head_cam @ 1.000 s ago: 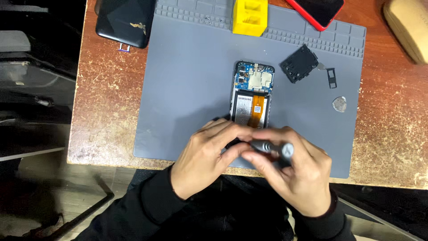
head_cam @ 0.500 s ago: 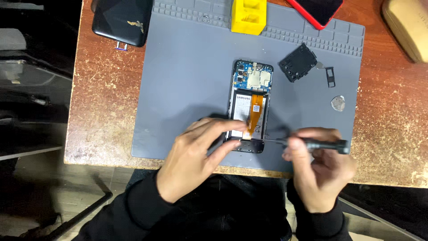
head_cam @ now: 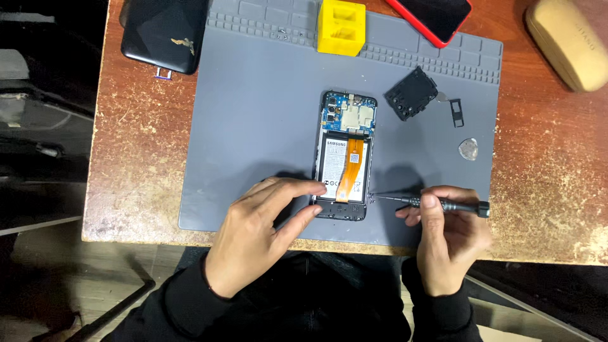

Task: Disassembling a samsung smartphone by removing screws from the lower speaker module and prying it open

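An opened phone (head_cam: 344,152) lies face down on the grey work mat (head_cam: 253,126), its battery, orange flex cable and blue circuit board exposed. My left hand (head_cam: 259,231) rests on the mat, with two fingertips pressing the phone's lower left corner. My right hand (head_cam: 446,237) grips a thin black screwdriver (head_cam: 430,202) held level. Its tip points left at the phone's lower right edge.
A black plastic cover piece (head_cam: 411,94), a small card tray (head_cam: 456,113) and a clear pick (head_cam: 469,149) lie on the mat's right side. A yellow block (head_cam: 342,26), a red phone (head_cam: 437,16), a black phone (head_cam: 166,31) and a tan case (head_cam: 567,41) sit farther back.
My hands were joined on the screwdriver below the phone. They have separated: the left hand went to the phone's corner, the right carried the screwdriver to the right and levelled it.
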